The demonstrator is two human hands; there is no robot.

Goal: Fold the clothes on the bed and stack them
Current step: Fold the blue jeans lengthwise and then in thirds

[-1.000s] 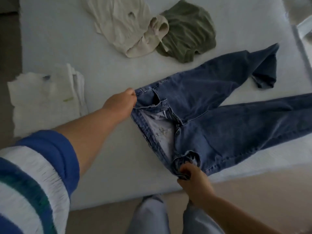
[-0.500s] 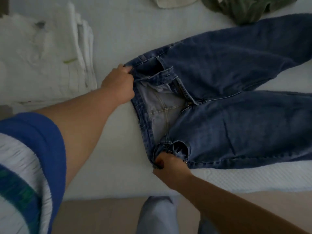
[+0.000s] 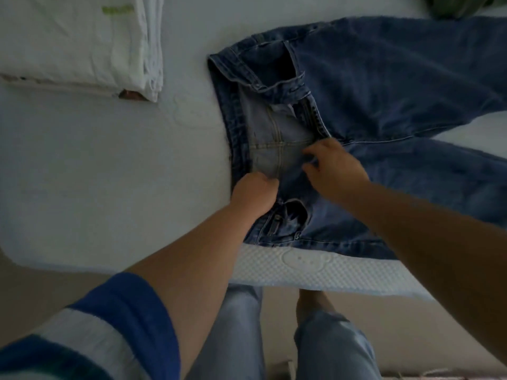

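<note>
A pair of blue jeans [image 3: 384, 86] lies on the white bed [image 3: 109, 174], waistband to the left, fly open, pale inside showing. The legs run off to the right. My left hand [image 3: 255, 193] is curled over the near part of the waistband and grips the denim there. A little to its right, my right hand [image 3: 334, 168] pinches the near edge of the open fly with bent fingers. The far waistband corner lies free on the bed.
A folded white stack [image 3: 82, 42] sits at the back left of the bed. A green garment [image 3: 452, 6] peeks in at the top right. The quilted mattress edge [image 3: 301, 267] runs just in front of my legs.
My left hand let go of the far waistband corner and came to the near waistband. My right hand left the near corner and moved up to the fly. The view dropped closer.
</note>
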